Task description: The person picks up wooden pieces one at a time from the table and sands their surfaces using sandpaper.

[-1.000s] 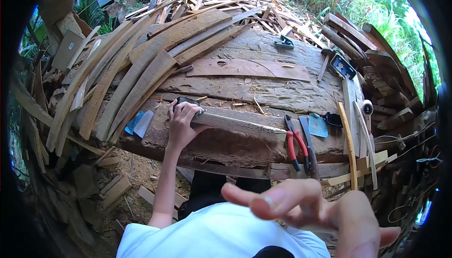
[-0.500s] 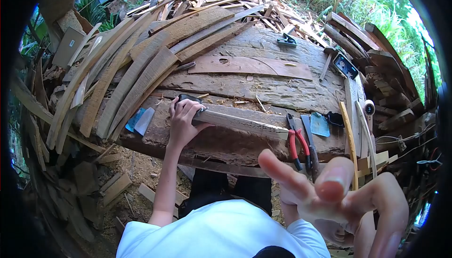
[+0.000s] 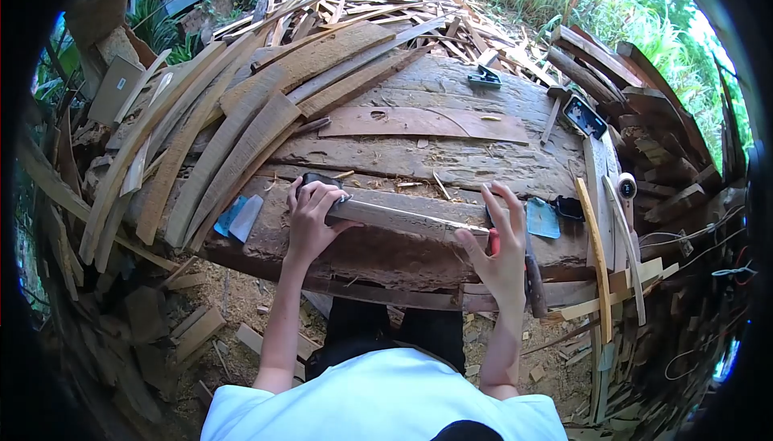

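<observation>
Head view: scraps (image 3: 483,30) lie beyond board (image 3: 403,221) and rough bench (image 3: 394,151).

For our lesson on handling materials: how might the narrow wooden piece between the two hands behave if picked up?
The narrow wooden piece is probably stiff, since it lies nearly straight along its length. It may be light, being slim beside the thick bench planks. Its dull, unpolished surface seems unlikely to slip.

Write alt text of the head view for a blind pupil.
A left hand curls over a black object at one end of a wooden strip on a bench; the open right hand is near the other end, partly hiding red-handled pliers. Wood scraps lie beyond.
</observation>
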Tool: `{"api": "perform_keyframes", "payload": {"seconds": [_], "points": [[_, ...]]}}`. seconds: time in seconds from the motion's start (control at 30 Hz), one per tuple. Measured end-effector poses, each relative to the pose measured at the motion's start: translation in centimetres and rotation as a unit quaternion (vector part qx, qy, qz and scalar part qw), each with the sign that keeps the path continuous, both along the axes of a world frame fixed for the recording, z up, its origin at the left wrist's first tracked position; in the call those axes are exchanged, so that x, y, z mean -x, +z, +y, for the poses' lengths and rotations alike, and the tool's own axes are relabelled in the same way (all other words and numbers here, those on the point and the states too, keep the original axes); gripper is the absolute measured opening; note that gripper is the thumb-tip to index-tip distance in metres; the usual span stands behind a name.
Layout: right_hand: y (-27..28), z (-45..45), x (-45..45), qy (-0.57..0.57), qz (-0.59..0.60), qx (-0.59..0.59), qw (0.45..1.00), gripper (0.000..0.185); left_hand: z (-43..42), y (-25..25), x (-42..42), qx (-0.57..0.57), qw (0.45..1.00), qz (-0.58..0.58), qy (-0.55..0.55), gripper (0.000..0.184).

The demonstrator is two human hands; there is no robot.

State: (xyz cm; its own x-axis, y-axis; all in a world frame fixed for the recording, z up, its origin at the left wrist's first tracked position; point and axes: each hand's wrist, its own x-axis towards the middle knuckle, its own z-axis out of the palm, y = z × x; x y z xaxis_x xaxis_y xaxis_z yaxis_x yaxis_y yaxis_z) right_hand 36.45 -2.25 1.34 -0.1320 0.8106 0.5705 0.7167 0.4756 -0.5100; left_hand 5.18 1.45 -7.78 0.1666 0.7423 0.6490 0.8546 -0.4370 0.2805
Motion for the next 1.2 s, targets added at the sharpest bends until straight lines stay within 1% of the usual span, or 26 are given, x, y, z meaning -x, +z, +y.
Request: {"api": "perform_keyframes", "payload": {"seconds": [0.1,0.13,0.2,0.23,0.27,0.3,0.33,0.37,0.4,0.43,0.47,0.5,0.57,0.63,0.7,0.77,0.8,0.83,0.87,0.93,0.97,1.0,1.07,1.1,1.17,1.2], "points": [[-2.0,-0.8,-2.3,0.024,0.082,0.079,0.993,0.077,0.0,0.0,0.2,-0.002,1.0,-0.004,-0.007,0.052],[-2.6,-0.9,-2.8,0.022,0.082,0.08,0.993,0.077,0.0,0.1,0.3,0.005,1.0,-0.02,-0.011,0.053],[-4.5,-0.8,-3.6,0.045,0.156,0.103,0.981,0.081,-0.2,0.3,0.7,0.014,0.999,-0.037,-0.017,0.053],[-5.1,-0.9,-4.0,0.086,0.173,0.14,0.971,0.082,-0.2,0.6,0.9,0.03,0.998,-0.06,-0.02,0.052],[-5.7,-1.0,-3.9,0.085,0.174,0.139,0.971,0.082,-0.2,0.9,1.1,0.044,0.995,-0.083,-0.024,0.052],[-6.1,-1.2,-3.3,0.143,0.285,0.175,0.932,0.078,-0.2,1.2,1.4,0.059,0.993,-0.098,-0.035,0.051],[-6.5,-1.1,-2.5,0.199,0.39,0.207,0.875,0.075,-0.2,1.5,1.3,0.058,0.993,-0.097,-0.036,0.051],[-7.0,-0.8,-1.7,0.213,0.404,0.18,0.871,0.062,-0.4,1.8,1.2,0.063,0.993,-0.091,-0.043,0.053],[-7.0,-0.9,-1.4,0.214,0.405,0.178,0.871,0.062,-0.5,1.9,1.2,0.068,0.993,-0.085,-0.05,0.054],[-7.1,-1.1,-1.1,0.221,0.453,0.201,0.84,0.055,-0.6,1.8,1.1,0.064,0.996,-0.056,-0.036,0.051],[-7.2,-1.2,-0.8,0.227,0.498,0.223,0.807,0.048,-0.5,1.8,1.0,0.061,0.996,-0.053,-0.036,0.051],[-7.2,-1.2,-0.3,0.209,0.508,0.21,0.809,0.043,-0.4,1.9,0.9,0.056,0.995,-0.049,-0.062,0.053],[-7.2,-1.3,-0.3,0.213,0.507,0.21,0.808,0.043,-0.5,2.9,-1.1,0.04,0.994,-0.024,-0.102,0.067],[-7.4,-1.3,-0.3,0.213,0.51,0.203,0.808,0.044,-0.5,2.0,-4.6,0.033,0.991,-0.036,-0.125,0.057],[-7.6,-1.4,-0.4,0.202,0.507,0.221,0.808,0.044,-1.3,2.9,-9.6,0.02,0.98,-0.054,-0.19,0.051],[-8.1,-1.5,-0.7,0.188,0.504,0.239,0.808,0.045,-2.6,4.4,-14.0,0.011,0.976,-0.003,-0.219,0.039],[-8.9,-1.5,-0.8,0.148,0.44,0.177,0.868,0.044,-3.2,5.2,-15.7,0.012,0.975,-0.005,-0.22,0.039],[-9.3,-1.5,-1.0,0.105,0.369,0.111,0.917,0.044,-3.8,6.0,-17.2,0.011,0.973,-0.009,-0.232,0.038],[-9.3,-1.7,-1.1,0.103,0.368,0.112,0.917,0.044,-4.1,6.4,-18.0,0.009,0.969,-0.012,-0.245,0.038],[-9.2,-1.9,-1.1,0.048,0.406,0.183,0.894,0.044,-4.0,6.2,-18.1,0.007,0.969,-0.016,-0.246,0.038],[-9.2,-1.9,-1.2,0.046,0.357,0.14,0.922,0.043,-3.8,6.1,-18.1,0.004,0.969,-0.019,-0.245,0.038],[-8.9,-1.9,-1.2,0.043,0.357,0.139,0.923,0.043,-3.6,5.6,-17.7,0.005,0.969,-0.019,-0.248,0.038],[-8.1,-2.1,-1.0,0.11,0.445,0.204,0.865,0.045,-3.2,4.6,-16.0,0.012,0.978,-0.029,-0.206,0.033],[-8.0,-2.0,-0.8,0.123,0.463,0.215,0.851,0.044,-3.2,4.6,-14.6,0.026,0.983,-0.031,-0.178,0.029],[-7.3,-2.1,-0.7,0.136,0.469,0.227,0.843,0.043,-2.1,2.8,-11.1,0.007,0.993,-0.022,-0.118,0.026],[-7.1,-2.1,-0.7,0.149,0.474,0.236,0.835,0.042,-1.4,1.5,-8.8,0.022,0.997,-0.026,-0.076,0.025]]}}
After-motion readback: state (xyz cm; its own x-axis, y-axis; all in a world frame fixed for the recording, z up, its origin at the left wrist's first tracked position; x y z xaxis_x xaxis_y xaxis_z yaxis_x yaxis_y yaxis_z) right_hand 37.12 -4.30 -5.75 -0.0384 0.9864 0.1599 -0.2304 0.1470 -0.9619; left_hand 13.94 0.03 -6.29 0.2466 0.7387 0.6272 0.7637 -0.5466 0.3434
